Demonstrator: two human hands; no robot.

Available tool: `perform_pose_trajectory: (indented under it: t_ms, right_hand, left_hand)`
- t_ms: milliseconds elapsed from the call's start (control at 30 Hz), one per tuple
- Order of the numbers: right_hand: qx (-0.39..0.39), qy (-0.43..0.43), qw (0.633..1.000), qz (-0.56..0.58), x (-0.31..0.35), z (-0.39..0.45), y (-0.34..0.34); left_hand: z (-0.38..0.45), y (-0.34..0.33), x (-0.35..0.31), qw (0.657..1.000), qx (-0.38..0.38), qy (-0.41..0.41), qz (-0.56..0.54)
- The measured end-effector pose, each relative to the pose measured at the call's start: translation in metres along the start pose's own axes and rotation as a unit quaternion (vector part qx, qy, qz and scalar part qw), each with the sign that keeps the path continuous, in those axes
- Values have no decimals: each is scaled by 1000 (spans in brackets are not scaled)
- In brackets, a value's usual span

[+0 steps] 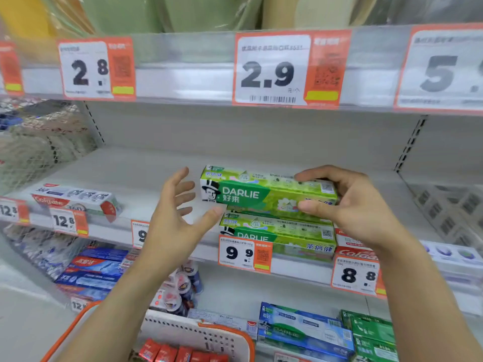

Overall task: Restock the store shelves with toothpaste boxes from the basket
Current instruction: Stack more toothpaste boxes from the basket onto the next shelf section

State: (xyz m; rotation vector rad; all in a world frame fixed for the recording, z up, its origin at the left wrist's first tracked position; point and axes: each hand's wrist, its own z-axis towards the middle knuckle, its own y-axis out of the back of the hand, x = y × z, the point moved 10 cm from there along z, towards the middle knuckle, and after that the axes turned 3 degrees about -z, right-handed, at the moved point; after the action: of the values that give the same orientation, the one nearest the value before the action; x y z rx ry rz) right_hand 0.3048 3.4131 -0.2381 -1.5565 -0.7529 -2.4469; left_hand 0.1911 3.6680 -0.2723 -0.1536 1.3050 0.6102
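Left of the green Darlie toothpaste box (266, 193), the left hand (175, 218) is held open, fingers spread. The box, stacked on a second Darlie box (277, 233), is pinched near its right end by the right hand (360, 207). It is judged light, stiff, glossy; best gripped across its long faces.

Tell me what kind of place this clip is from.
Almost certainly a shop's toothpaste aisle. Orange price tags line the shelf edges, boxed Darlie toothpaste and Colgate toothpaste sit on the shelves, and an orange-rimmed basket hangs below the hands.
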Motion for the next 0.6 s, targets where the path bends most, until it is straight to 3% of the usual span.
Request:
perform_pose_trajectory:
  t_ms: [100, 200, 400, 600]
  right_hand:
    - [-143, 3, 983, -116, -12, 3, 42]
    - [-203, -18, 959, -198, -32, 7, 60]
    - [-145, -117, 964, -190, -69, 20, 62]
    - [-97, -117, 969, -194, -75, 34, 53]
  left_hand:
    - [29, -37, 3, 996, 38, 3, 83]
    - [44, -78, 27, 980, 114, 30, 160]
    - [52, -99, 46, 970, 171, 57, 165]
    - [50, -102, 45, 966, 206, 80, 132]
